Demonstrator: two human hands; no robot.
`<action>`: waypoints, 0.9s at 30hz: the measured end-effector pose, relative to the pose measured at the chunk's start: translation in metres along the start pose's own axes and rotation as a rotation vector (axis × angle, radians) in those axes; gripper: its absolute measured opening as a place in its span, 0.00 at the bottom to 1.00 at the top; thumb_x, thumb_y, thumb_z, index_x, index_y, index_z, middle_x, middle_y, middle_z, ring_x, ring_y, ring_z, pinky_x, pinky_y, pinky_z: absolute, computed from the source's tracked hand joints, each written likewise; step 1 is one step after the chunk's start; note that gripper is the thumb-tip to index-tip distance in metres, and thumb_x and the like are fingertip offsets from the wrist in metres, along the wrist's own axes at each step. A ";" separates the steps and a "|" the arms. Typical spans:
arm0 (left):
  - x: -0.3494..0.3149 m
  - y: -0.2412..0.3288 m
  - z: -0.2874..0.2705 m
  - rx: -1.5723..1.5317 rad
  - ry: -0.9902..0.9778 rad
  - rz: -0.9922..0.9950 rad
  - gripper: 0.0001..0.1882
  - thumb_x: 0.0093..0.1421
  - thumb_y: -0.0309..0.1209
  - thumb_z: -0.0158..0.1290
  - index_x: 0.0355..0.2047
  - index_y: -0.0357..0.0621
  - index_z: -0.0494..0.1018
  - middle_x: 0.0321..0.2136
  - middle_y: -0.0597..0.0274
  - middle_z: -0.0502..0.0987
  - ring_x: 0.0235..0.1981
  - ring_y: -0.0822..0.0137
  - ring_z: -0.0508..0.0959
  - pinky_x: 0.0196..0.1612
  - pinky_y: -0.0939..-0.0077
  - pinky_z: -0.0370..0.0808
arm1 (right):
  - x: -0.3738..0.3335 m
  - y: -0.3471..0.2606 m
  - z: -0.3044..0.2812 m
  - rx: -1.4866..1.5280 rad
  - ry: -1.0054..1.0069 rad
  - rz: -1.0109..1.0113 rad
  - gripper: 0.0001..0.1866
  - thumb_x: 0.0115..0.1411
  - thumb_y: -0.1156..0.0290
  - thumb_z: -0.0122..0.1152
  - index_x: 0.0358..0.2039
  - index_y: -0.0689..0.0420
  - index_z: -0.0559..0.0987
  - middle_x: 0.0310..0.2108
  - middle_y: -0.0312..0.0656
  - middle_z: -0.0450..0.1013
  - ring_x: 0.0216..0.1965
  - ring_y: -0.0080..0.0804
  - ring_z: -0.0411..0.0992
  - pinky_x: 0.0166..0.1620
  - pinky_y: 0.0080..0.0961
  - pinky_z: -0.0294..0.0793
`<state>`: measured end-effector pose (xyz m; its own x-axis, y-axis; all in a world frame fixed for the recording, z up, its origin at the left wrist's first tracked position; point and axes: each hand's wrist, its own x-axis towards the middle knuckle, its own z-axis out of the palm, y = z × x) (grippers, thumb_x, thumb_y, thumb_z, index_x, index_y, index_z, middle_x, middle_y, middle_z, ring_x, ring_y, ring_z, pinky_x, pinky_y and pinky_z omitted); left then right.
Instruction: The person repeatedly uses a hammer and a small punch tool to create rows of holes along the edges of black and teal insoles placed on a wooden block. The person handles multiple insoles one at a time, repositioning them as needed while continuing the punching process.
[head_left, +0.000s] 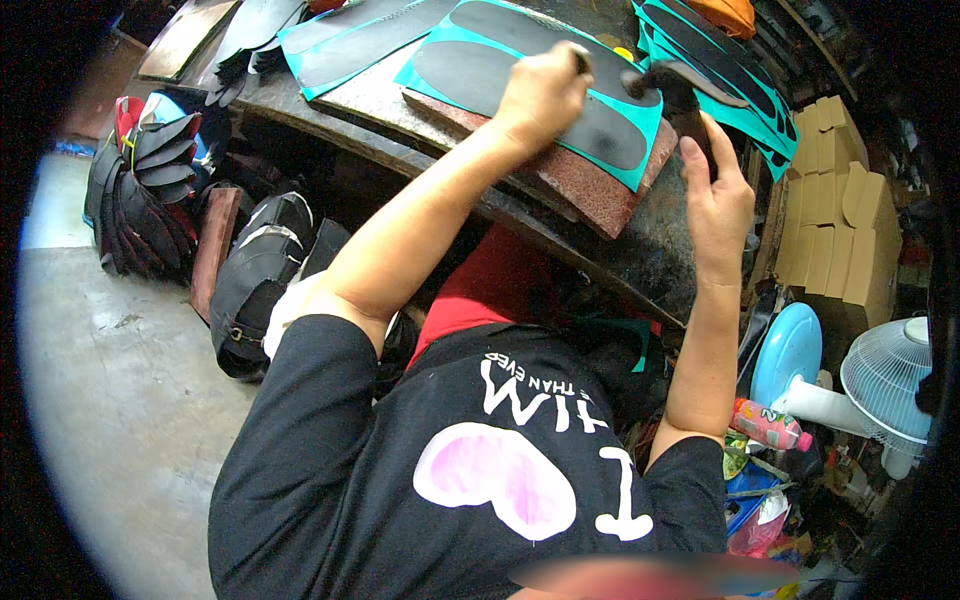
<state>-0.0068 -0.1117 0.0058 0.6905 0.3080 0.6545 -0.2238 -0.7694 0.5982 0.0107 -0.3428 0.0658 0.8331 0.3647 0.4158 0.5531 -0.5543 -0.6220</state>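
Note:
My right hand [718,195] is wrapped round the handle of a hammer, whose dark curved head [690,80] is raised above the right part of the workbench. My left hand [545,95] is closed in a fist over a teal sheet [425,72] bearing black sole-shaped pieces [465,70]. Something dark shows at the top of the fist, but its kind is hidden and slightly blurred. Beneath that sheet lies a reddish speckled stone slab [610,195]. Beyond the hammer, more teal sheets with black sole shapes [720,65] lie fanned out.
Another teal-edged sheet [345,45] and stacked grey soles [255,35] lie along the bench's left. Bundled black soles [150,190] and a black bag [265,275] stand below. Cardboard boxes [825,215], a white fan [885,380] and a pink bottle [770,425] are at right.

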 end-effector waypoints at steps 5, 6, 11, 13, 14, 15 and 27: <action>0.006 -0.034 -0.028 -0.697 0.251 -0.392 0.08 0.59 0.28 0.60 0.35 0.36 0.75 0.27 0.58 0.82 0.28 0.71 0.83 0.32 0.77 0.82 | -0.002 0.025 -0.005 0.102 -0.082 0.169 0.21 0.65 0.53 0.60 0.55 0.48 0.78 0.39 0.43 0.81 0.37 0.33 0.79 0.42 0.29 0.75; 0.005 -0.038 -0.034 -0.545 0.202 -0.390 0.08 0.59 0.27 0.60 0.35 0.35 0.75 0.27 0.58 0.82 0.28 0.72 0.83 0.33 0.77 0.81 | -0.001 0.026 -0.003 0.114 -0.131 0.265 0.21 0.65 0.55 0.61 0.55 0.48 0.78 0.40 0.41 0.81 0.37 0.25 0.76 0.44 0.26 0.74; 0.000 -0.037 -0.039 -0.330 0.022 -0.409 0.08 0.59 0.27 0.60 0.35 0.35 0.75 0.26 0.58 0.82 0.27 0.72 0.82 0.33 0.77 0.80 | 0.009 0.003 0.004 0.250 -0.081 0.034 0.21 0.65 0.59 0.62 0.56 0.52 0.77 0.41 0.40 0.81 0.41 0.24 0.76 0.47 0.24 0.73; 0.001 -0.036 -0.041 -0.350 0.000 -0.403 0.08 0.59 0.28 0.60 0.35 0.36 0.76 0.27 0.59 0.82 0.27 0.72 0.82 0.34 0.76 0.79 | 0.015 -0.013 -0.003 0.362 -0.101 -0.071 0.21 0.66 0.62 0.61 0.57 0.55 0.76 0.35 0.36 0.77 0.33 0.19 0.71 0.38 0.19 0.70; 0.001 -0.035 -0.042 -0.300 -0.022 -0.394 0.09 0.59 0.28 0.60 0.36 0.36 0.76 0.27 0.58 0.82 0.28 0.71 0.83 0.34 0.76 0.79 | 0.017 -0.021 -0.007 0.429 -0.079 -0.076 0.21 0.67 0.64 0.60 0.58 0.57 0.75 0.31 0.34 0.76 0.29 0.17 0.69 0.33 0.16 0.68; 0.002 -0.035 -0.043 -0.254 -0.037 -0.370 0.09 0.60 0.29 0.61 0.36 0.37 0.76 0.28 0.58 0.82 0.29 0.70 0.83 0.35 0.76 0.79 | 0.017 -0.028 -0.012 0.502 -0.104 -0.090 0.22 0.68 0.64 0.59 0.60 0.57 0.74 0.26 0.32 0.71 0.24 0.13 0.64 0.27 0.13 0.64; 0.002 -0.027 -0.031 -0.503 0.080 -0.501 0.08 0.62 0.28 0.58 0.36 0.35 0.75 0.27 0.58 0.82 0.31 0.75 0.82 0.35 0.80 0.81 | 0.021 -0.006 0.012 0.215 -0.026 -0.045 0.21 0.66 0.60 0.60 0.57 0.51 0.76 0.32 0.37 0.78 0.29 0.23 0.74 0.33 0.21 0.71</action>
<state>-0.0208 -0.0733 0.0052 0.7454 0.6115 0.2654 -0.1962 -0.1792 0.9640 0.0252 -0.3222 0.0703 0.8060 0.4057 0.4309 0.5753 -0.3660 -0.7315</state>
